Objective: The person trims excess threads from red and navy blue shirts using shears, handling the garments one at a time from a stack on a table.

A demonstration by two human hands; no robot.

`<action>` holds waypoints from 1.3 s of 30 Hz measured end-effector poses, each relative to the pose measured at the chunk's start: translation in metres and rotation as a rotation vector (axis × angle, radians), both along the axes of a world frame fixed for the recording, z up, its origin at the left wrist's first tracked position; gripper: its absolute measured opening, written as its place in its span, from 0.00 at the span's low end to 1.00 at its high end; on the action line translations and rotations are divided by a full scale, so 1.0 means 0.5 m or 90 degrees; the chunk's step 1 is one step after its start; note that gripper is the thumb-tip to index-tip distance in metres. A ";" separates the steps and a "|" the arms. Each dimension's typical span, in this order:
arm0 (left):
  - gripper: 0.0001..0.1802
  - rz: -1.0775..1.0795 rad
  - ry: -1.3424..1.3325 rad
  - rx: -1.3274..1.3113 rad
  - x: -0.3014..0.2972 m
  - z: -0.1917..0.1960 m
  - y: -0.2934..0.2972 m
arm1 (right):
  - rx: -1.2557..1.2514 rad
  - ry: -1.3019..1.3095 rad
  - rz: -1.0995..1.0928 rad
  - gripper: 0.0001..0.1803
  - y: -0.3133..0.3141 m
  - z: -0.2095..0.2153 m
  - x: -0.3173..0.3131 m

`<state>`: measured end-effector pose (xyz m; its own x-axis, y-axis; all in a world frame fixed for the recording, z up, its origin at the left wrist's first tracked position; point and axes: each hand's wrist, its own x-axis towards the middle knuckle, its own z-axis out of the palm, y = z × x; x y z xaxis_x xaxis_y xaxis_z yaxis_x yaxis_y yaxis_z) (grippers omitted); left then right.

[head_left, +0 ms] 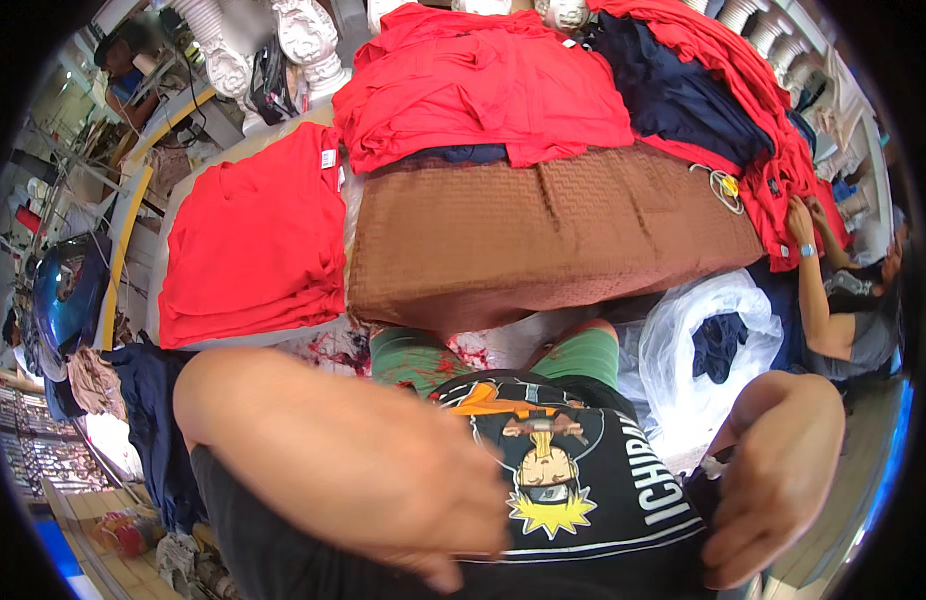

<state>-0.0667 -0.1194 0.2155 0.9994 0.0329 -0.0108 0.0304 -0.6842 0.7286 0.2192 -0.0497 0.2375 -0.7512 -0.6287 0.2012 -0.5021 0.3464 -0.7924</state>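
Black cloth lies nearest my hands: the T-shirt (615, 490) I wear, printed with a cartoon figure, is across my chest between them. My left hand (438, 490) is in front of it, fingers partly curled and badly blurred, so I cannot tell whether it holds anything. My right hand (761, 520) is by the shirt's other side, its fingers bent downward (whether they pinch any cloth, I cannot tell). Past the shirt are my green shorts (413, 358), flecked with red. Beyond my knees spreads a brown patterned cloth (543, 235). A flat stack of red garments (258, 240) lies just left of it, and a looser red heap (473, 95) covers its far edge, beside dark blue fabric (668, 90). To the right, a clear plastic bag (668, 375) holds dark cloth (718, 348); above it, a co-worker's hand (801, 218) touches red fabric (773, 190).
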 end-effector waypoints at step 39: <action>0.30 1.574 0.639 0.214 -0.349 -0.549 0.233 | 0.060 -0.068 -0.996 0.10 0.509 -0.469 -0.210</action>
<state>-0.2410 -0.0027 -0.0587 -0.8834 0.4633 0.0706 0.4663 0.8840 0.0330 0.1142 0.2045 0.0031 -0.6520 0.7498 0.1129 0.4427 0.4973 -0.7461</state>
